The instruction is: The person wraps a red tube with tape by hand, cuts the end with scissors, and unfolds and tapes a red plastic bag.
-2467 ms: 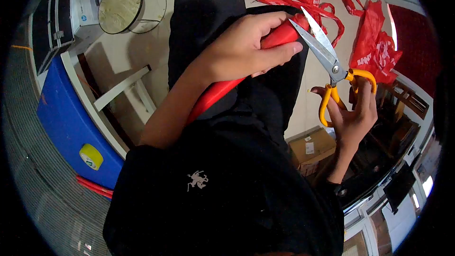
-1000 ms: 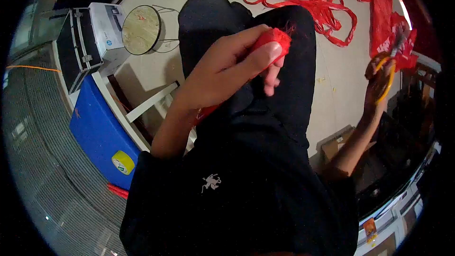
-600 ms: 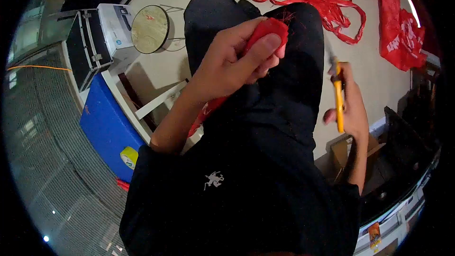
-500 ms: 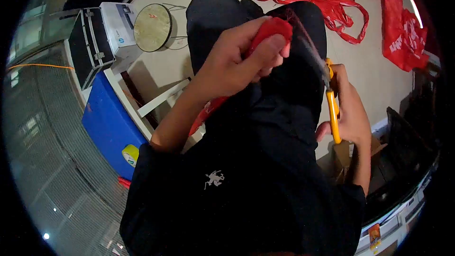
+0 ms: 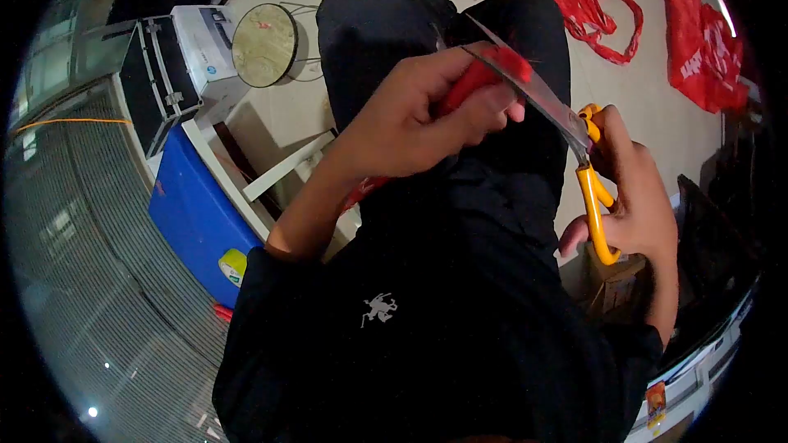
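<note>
My left hand (image 5: 435,111) is closed around a bunched piece of red cloth (image 5: 472,86), its end poking out past the thumb and blurred. More red material (image 5: 365,189) shows below the left wrist; whether it joins the held piece I cannot tell. In my right hand (image 5: 640,189) is a pair of scissors (image 5: 581,143) with yellow handles. Its blades are parted and reach up and left over the end of the red cloth. Whether they touch the cloth is unclear. Both hands are above my lap, over black trousers (image 5: 361,25).
Red bags with long straps (image 5: 574,0) lie on the floor ahead. On the left are a round stool (image 5: 264,45), a white printer box (image 5: 201,41), a black case (image 5: 160,86), and a blue surface (image 5: 193,205) with a yellow tape roll (image 5: 233,265). A cardboard box (image 5: 616,283) stands at lower right.
The scissors have swung up and left, their blades now parted across the red cloth's end. My left hand has moved slightly right and down, still gripping the cloth.
</note>
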Demonstrator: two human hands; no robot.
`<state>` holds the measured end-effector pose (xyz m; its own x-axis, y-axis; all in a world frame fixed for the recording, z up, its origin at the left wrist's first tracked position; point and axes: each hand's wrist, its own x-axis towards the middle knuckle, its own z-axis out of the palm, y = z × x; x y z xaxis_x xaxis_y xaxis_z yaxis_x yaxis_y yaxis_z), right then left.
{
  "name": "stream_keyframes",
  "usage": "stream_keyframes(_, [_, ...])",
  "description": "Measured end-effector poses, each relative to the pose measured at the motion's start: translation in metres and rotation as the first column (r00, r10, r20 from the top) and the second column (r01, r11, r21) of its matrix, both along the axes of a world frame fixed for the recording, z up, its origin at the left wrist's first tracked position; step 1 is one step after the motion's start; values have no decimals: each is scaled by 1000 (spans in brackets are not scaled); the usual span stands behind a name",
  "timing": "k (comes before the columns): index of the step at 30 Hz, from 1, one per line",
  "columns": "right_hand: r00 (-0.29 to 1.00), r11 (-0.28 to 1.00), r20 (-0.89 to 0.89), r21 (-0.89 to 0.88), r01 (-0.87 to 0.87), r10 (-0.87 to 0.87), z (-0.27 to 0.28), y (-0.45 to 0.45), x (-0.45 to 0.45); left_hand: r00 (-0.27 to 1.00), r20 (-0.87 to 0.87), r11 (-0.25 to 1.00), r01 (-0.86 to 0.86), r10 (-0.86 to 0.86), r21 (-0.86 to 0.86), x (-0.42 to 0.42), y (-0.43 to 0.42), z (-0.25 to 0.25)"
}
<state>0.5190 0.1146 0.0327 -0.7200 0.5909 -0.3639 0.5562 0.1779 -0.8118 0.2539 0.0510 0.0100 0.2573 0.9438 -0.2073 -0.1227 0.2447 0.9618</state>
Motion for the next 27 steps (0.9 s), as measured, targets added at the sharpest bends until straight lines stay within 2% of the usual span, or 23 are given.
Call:
stream_keyframes(4, [995,996,81,-59,60,-55,6,2,5,1000,-29,1000,-7,8,28,8,0,3])
stream_keyframes(6, [983,997,180,-73,33,-19,10,7,5,999,-30,1000,20,-20,-22,7,1,4])
stream_keyframes(10, [979,995,199,-79,58,-41,13,10,6,996,-45,994,74,-78,-85,3,2,5])
stream_keyframes(12, [984,1000,179,-11,-24,26,17,12,5,984,156,980,109,-83,-167,3,3,1])
stream_keyframes(16, [978,995,205,-95,-2,21,12,16,8,974,176,960,179,-143,-214,2,4,2])
stream_keyframes(18, [990,996,110,9,-89,87,11,15,3,964,265,982,84,-36,-172,12,2,6])
stream_keyframes(19, [991,992,80,47,-114,110,11,15,-1,963,265,981,86,-37,-173,10,3,7])
stream_keyframes(21, [990,994,130,81,-70,59,13,14,-7,993,22,977,117,-115,-177,5,5,6])
stream_keyframes(23, [989,994,144,103,-42,27,15,16,-12,992,54,979,121,-113,-162,3,1,-3])
stream_keyframes(24, [957,996,277,-45,-74,84,24,26,-17,990,83,982,121,-110,-144,2,2,-7])
stream_keyframes(26, [906,976,393,-199,-87,160,22,27,-17,987,110,971,140,-120,-194,-3,4,2])
stream_keyframes(27, [948,990,286,-75,-123,139,11,22,-8,981,139,957,162,-132,-240,-4,5,5])
